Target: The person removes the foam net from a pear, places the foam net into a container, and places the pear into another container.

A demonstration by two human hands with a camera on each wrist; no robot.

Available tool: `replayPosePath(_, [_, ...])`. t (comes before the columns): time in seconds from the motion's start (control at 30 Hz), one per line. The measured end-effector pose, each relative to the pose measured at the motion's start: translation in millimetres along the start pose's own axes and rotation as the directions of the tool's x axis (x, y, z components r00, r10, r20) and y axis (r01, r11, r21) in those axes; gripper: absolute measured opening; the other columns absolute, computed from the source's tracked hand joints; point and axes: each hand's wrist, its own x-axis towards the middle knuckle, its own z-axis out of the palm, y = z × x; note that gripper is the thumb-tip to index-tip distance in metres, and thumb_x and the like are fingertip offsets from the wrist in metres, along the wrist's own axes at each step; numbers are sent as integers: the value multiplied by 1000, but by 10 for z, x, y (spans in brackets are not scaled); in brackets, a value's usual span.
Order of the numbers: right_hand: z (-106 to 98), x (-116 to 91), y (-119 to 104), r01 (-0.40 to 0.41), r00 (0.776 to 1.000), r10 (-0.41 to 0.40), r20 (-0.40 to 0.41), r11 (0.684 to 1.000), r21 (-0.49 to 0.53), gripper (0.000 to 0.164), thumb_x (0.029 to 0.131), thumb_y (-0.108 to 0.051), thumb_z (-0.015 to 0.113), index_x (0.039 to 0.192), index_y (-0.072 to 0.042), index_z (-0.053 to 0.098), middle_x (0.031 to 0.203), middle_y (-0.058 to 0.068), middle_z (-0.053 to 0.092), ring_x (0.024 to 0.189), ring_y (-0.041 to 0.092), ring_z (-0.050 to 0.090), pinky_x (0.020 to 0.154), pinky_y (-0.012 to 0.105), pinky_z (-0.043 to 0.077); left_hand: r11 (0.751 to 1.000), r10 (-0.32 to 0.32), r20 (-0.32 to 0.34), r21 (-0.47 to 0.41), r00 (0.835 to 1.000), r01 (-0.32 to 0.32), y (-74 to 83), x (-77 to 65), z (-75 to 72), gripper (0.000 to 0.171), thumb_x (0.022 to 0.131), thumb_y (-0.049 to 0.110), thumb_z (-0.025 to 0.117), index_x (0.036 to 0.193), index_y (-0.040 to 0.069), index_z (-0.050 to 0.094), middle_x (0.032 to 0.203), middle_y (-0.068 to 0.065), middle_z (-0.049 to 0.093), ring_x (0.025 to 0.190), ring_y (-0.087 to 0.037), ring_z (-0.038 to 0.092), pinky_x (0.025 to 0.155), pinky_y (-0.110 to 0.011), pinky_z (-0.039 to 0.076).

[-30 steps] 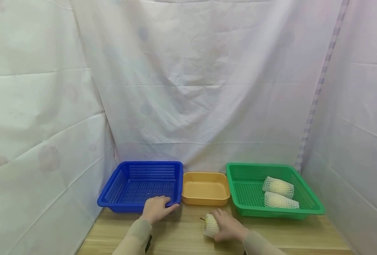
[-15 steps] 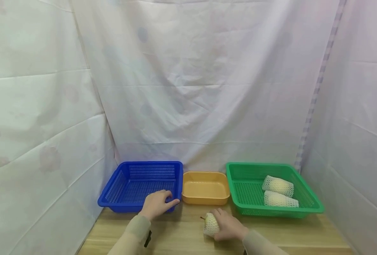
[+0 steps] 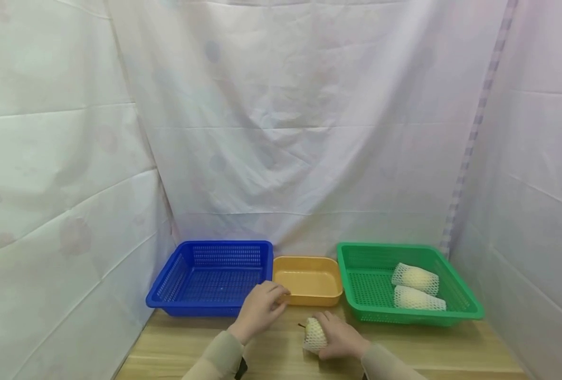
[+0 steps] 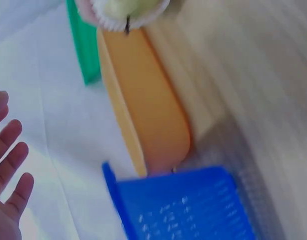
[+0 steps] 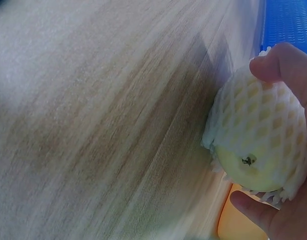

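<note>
My right hand (image 3: 340, 336) grips a pale yellow pear (image 3: 315, 335) in a white foam net, down at the wooden table. Its dark stem points left, and the right wrist view shows the net's open end round the pear's other end (image 5: 248, 160). My left hand (image 3: 260, 310) holds nothing, its fingers loosely bent and spread in the left wrist view. It is over the table by the right front corner of the blue basket (image 3: 205, 307), left of the pear, and overlaps the orange tray (image 3: 304, 301) in the head view.
Two more netted fruits (image 3: 416, 278) lie in the green basket (image 3: 404, 315) at the right. The orange tray sits between the two baskets, with nothing in it. White curtains (image 3: 285, 132) hang behind and at both sides of the table (image 3: 167, 348).
My left hand has left the blue basket's front rim and moved right, closer to the pear. The right hand and the pear stay in place.
</note>
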Motion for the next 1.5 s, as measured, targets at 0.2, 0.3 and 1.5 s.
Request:
replayPosePath(0.2, [-18,0,-6,-17,1000,16,19,1000,17,83,61,-30,82,134,-8,46,112,-1,53,94,14,54,75,35,51,998,54,37,21,998,-55,107,-106,219,19,83,22,75,101,21,70,100,11,66,94,-9,59,77,-28,48])
replayPosePath(0.3, [-23,11,-2,-18,1000,17,18,1000,16,83,61,-30,82,134,-10,46,113,0,53,95,14,54,75,35,51,998,47,67,26,997,-49,109,-170,328,20,83,24,75,102,20,71,101,10,67,96,-10,59,78,-30,48])
replayPosePath(1.5, [26,-25,18,12,1000,-12,-4,1000,22,83,61,-30,79,135,-11,45,123,8,53,105,23,55,80,42,52,999,21,194,-33,981,-15,258,-383,837,39,80,32,76,117,28,69,110,14,67,102,-7,58,87,-41,47])
